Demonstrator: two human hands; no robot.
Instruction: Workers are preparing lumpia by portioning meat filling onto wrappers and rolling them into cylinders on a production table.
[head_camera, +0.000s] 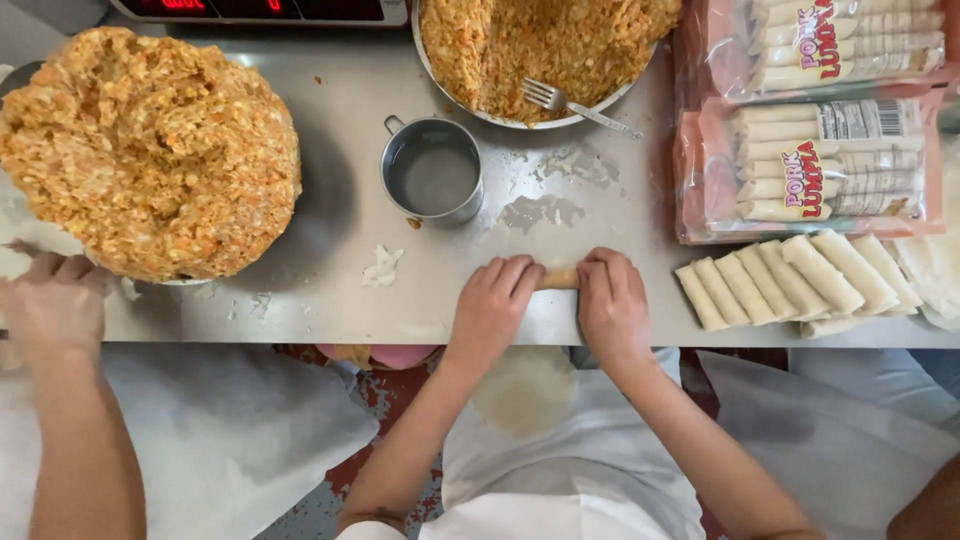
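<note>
Head view looks straight down on a steel table. At its near edge, the left hand and right hand press fingers-down on the two ends of a roll, which lies flat between them. Right of them sits a row of finished rolls. Another person's hand rests at the left edge. Farther back stand a metal cup, a mound of filling, a bowl with a fork, and packaged rolls.

Bare forearms, no sleeves; a white apron below.
</note>
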